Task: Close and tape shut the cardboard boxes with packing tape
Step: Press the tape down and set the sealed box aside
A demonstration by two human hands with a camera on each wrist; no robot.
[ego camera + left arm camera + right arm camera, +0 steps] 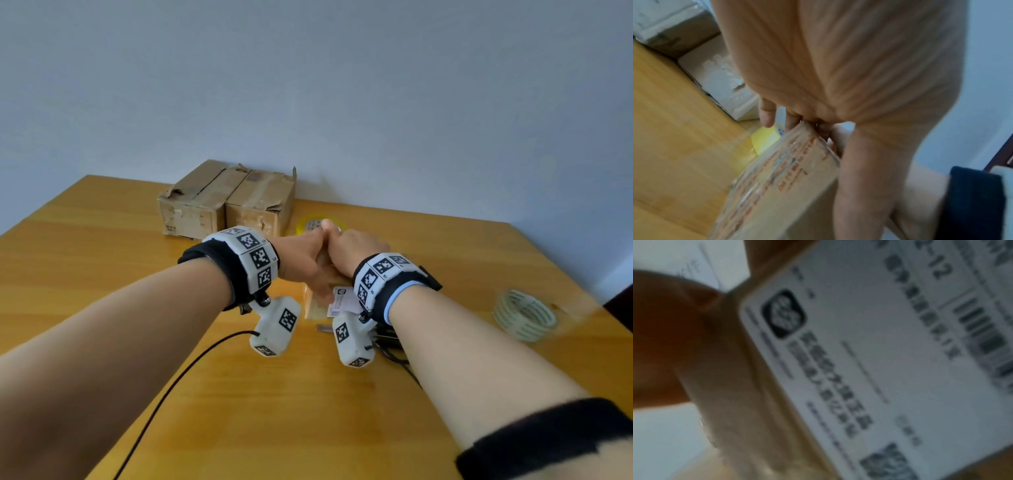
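Observation:
A small cardboard box (317, 303) with a white shipping label (342, 301) stands on the wooden table (274, 411), mostly hidden under my hands. My left hand (299, 255) grips its top edge from the left. My right hand (358, 248) grips it from the right, knuckles against the left hand. In the left wrist view my fingers (766, 113) curl over the top edge of the box (777, 186), which carries red print. The right wrist view is blurred and filled by the label (879, 353). A yellow tape roll (313, 224) lies just behind the hands.
Two worn cardboard boxes (226, 202) stand side by side against the wall at the back. A clear tape roll (525, 315) lies at the right near the table edge. A dark metal item (387, 339) lies under my right wrist. A black cable (191, 370) crosses the near table.

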